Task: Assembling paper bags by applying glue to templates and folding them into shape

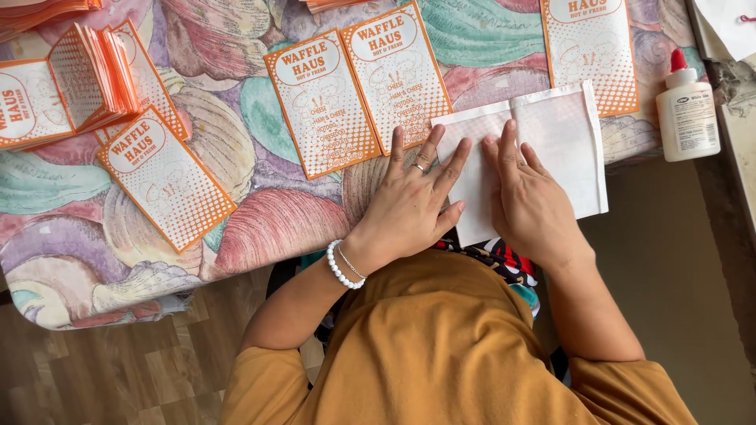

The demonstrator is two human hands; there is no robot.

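From overhead, both hands lie flat on a white paper sheet [543,149] at the tabletop [260,228] edge. The left hand [409,206] spreads its fingers [429,153] wide, pressing down; the right hand [529,201] keeps its fingers [508,149] loosely together, gripping nothing. Orange-printed bags [358,86] lie just beyond the left fingertips.

Near part of white paper sheet [551,142] under both palms; orange bag stack [39,12] cut off at top.

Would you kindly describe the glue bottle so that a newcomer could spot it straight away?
Start at the table's patterned cloth and go to its far right edge. There stands a small white glue bottle, beyond the white paper under both hands. Its red cap sets it apart from the flat orange-printed bags.
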